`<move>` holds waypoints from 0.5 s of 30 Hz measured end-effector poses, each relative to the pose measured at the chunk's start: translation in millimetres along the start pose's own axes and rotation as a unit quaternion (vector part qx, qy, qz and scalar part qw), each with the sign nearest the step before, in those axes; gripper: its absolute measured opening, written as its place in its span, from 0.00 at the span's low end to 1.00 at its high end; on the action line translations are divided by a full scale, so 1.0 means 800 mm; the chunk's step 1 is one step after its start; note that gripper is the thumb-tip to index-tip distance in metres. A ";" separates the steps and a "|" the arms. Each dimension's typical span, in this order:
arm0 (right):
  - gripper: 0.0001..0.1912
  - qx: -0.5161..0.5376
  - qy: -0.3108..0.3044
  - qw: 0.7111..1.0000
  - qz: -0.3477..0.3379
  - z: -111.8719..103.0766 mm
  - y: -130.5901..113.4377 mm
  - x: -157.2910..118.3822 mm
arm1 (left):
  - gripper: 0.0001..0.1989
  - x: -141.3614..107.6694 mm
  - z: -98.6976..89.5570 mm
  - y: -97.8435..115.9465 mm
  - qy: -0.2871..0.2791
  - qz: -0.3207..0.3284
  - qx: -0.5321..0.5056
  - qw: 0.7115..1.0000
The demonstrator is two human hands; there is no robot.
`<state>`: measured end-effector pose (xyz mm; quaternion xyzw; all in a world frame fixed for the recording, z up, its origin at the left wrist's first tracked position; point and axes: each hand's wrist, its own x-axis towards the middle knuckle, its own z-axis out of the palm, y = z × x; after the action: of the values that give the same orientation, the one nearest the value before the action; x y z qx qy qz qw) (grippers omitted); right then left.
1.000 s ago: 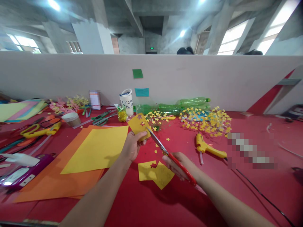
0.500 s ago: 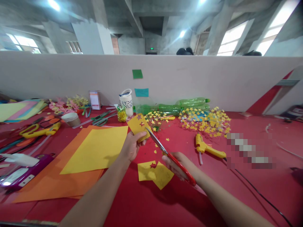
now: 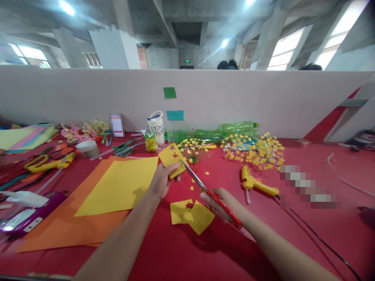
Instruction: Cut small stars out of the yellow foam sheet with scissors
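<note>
My left hand (image 3: 164, 179) pinches a piece of yellow paper (image 3: 170, 155) that has star-shaped holes cut in it. My right hand (image 3: 219, 201) is wrapped round red-handled scissors (image 3: 224, 208), whose blades point up and left. The blade tips meet the right side of the held paper; whether they are cutting through it I cannot tell. Below the hands lie two yellow paper pieces (image 3: 202, 218), overlapping, one with a star cut-out. A few small yellow stars (image 3: 207, 173) are scattered on the red table behind the scissors.
Yellow sheets (image 3: 117, 187) lie on orange sheets (image 3: 73, 230) at left. A yellow glue gun (image 3: 249, 180) with a cord lies at right. Behind stand star clusters (image 3: 263, 150), green bottles (image 3: 240, 127) and a white cup (image 3: 156, 127). A purple power strip (image 3: 38, 214) is far left.
The yellow paper in my left hand has tilted and shifted slightly down and right against the scissor blades. My right hand has hardly moved.
</note>
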<state>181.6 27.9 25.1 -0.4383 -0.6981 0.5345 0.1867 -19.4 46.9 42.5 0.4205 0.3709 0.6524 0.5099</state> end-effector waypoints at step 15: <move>0.23 0.005 -0.012 1.000 0.003 -0.004 0.002 -0.001 | 0.07 0.002 -0.006 -0.005 0.066 0.019 0.039 0.997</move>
<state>184.9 29.2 24.7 -0.4329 -0.6963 0.5437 0.1793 -22.3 49.1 37.4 0.4030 0.4209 0.6733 0.4551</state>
